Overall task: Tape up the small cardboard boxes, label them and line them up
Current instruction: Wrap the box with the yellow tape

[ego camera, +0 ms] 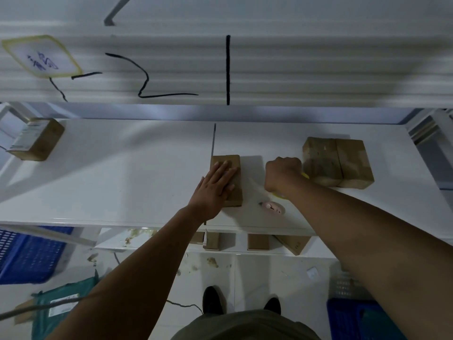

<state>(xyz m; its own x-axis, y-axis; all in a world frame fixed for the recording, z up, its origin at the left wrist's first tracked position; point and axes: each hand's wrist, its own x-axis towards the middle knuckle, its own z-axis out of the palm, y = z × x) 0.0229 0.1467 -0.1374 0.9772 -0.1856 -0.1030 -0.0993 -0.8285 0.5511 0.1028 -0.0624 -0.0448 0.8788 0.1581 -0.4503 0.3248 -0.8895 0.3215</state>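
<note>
Centrally on the white worktop, a small cardboard box is pressed down by the left hand, its fingers laid flat and straight across the top. Just beside it, the right hand is curled into a fist round a yellow tape roll, mostly hidden; a strip of clear tape is stretched from the box's side to that hand. A pink cutter is laid near the front edge. Two more boxes, touching side by side, are set to the right, and another box far left.
</note>
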